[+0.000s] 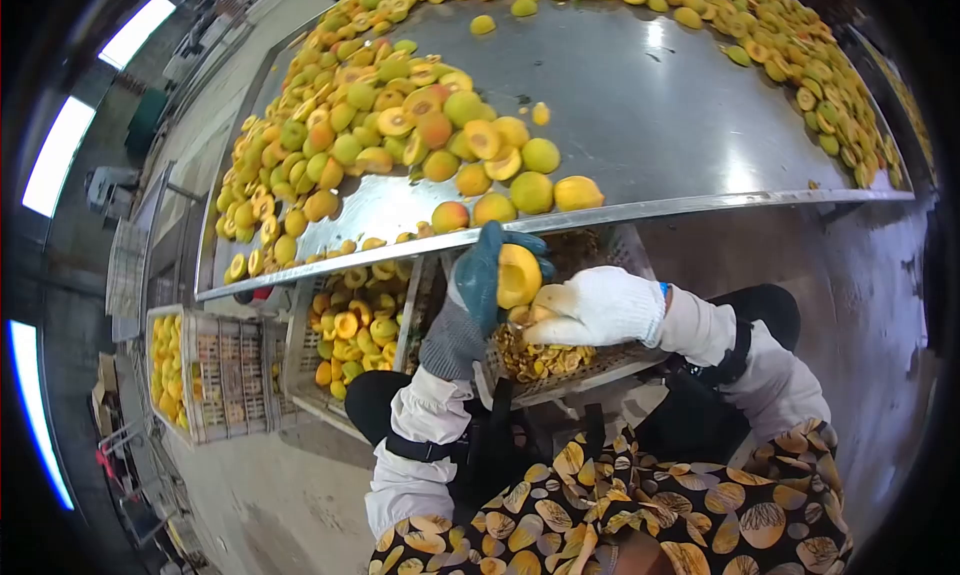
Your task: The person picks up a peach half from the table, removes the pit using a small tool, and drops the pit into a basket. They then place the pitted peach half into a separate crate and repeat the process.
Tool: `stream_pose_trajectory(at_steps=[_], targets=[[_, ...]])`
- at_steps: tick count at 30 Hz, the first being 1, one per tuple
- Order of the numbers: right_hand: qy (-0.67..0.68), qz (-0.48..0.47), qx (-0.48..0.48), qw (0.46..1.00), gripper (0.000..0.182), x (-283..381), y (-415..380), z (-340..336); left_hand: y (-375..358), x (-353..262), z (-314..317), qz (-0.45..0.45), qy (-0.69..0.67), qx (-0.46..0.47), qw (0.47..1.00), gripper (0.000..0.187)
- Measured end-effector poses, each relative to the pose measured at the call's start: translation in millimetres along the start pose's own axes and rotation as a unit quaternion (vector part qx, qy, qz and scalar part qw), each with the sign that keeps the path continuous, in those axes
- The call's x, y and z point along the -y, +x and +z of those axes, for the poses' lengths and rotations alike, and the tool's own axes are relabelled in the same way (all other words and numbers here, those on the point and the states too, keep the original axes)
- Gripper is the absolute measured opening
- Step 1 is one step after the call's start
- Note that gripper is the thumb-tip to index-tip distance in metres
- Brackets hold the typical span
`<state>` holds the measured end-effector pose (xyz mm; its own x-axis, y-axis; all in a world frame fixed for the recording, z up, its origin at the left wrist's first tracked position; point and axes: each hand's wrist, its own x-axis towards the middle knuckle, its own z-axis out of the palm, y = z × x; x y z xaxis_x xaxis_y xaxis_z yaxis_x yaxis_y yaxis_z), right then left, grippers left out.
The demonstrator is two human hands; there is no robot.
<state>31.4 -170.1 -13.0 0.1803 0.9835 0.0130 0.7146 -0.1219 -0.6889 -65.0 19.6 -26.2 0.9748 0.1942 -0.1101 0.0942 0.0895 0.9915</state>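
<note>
My left hand, in a teal-coated grey glove, is closed around a halved yellow peach, its cut face with a pit hollow turned towards me. My right hand, in a white knitted glove, is beside the lower edge of that half. Its fingers are bent together with yellow-stained tips, and what they grip, if anything, is hidden. Both hands are over a crate holding brown-yellow pits or scraps, just below the table's front edge.
A metal table with a raised rim carries heaps of whole and halved peaches, and more halves along its right side. To my left, one crate holds peach halves; another slatted crate stands farther left.
</note>
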Motion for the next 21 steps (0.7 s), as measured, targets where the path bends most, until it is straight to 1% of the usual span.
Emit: stream_pose_trajectory(at_steps=[1, 2, 3, 4, 5, 6, 9, 10, 11, 13, 15, 16, 17, 19, 20, 21], targets=[[-0.020, -0.044, -0.027, 0.998, 0.049, -2.7, -1.2, 6.1, -7.4, -2.1, -12.8, -0.040, -0.039, -0.029, 0.998, 0.065], [-0.031, -0.024, -0.075, 0.996, 0.041, -5.4, -3.5, 10.4, -9.3, 11.1, -38.5, 0.009, -0.036, -0.110, 0.993, 0.058], [-0.068, 0.016, -0.051, 0.996, 0.043, -8.7, -5.3, 9.9, -15.2, 20.6, -76.2, 0.059, 0.072, -0.205, 0.974, 0.049], [-0.108, 0.056, -0.028, 0.992, 0.045, -12.1, -6.5, 7.1, -21.1, 30.2, -114.0, 0.085, 0.184, -0.309, 0.929, 0.040], [-0.145, 0.094, -0.003, 0.985, 0.047, -13.5, -5.8, 6.4, -22.1, 29.6, -143.3, 0.053, 0.397, -0.328, 0.856, 0.041], [-0.140, 0.166, 0.076, 0.973, 0.049, -15.0, -2.2, 6.7, -33.1, -7.1, -133.1, -0.040, 0.610, -0.327, 0.720, 0.043], [-0.097, 0.082, 0.005, 0.992, 0.052, -21.8, -3.2, 33.2, 4.7, -11.3, -127.4, 0.018, 0.675, -0.331, 0.660, 0.055], [-0.085, 0.066, 0.017, 0.994, 0.051, -18.6, -0.2, 34.1, 24.5, -11.1, -113.1, 0.030, 0.667, -0.284, 0.688, 0.052], [-0.102, 0.073, 0.021, 0.992, 0.051, -15.7, 1.4, 34.8, 45.9, -12.3, -97.5, 0.044, 0.657, -0.240, 0.714, 0.049], [-0.140, 0.085, 0.022, 0.986, 0.050, -13.1, 2.8, 33.8, 84.6, -6.9, -87.6, -0.019, 0.680, -0.099, 0.727, 0.048], [-0.133, 0.083, 0.002, 0.988, 0.048, -21.3, 1.7, 32.9, 106.5, -12.9, -92.6, -0.026, 0.709, -0.071, 0.701, 0.041], [-0.136, 0.087, 0.000, 0.987, 0.048, -20.7, 0.9, 29.9, 114.1, 0.9, -110.5, 0.023, 0.709, -0.095, 0.698, 0.035], [-0.138, 0.091, -0.004, 0.986, 0.048, -20.8, 0.4, 28.7, 119.8, 5.0, -123.3, 0.008, 0.717, -0.108, 0.688, 0.031], [-0.134, 0.102, -0.004, 0.986, 0.048, -23.1, -2.7, 29.1, 118.4, 8.8, -146.4, 0.002, 0.692, -0.098, 0.715, 0.030], [-0.132, 0.109, -0.004, 0.985, 0.047, -24.3, -4.3, 29.0, 129.2, 19.4, -168.3, 0.008, 0.712, -0.072, 0.698, 0.031], [-0.121, 0.108, -0.003, 0.987, 0.047, -23.1, -5.9, 29.3, 129.9, 16.3, -168.5, 0.010, 0.731, -0.044, 0.681, 0.032]])
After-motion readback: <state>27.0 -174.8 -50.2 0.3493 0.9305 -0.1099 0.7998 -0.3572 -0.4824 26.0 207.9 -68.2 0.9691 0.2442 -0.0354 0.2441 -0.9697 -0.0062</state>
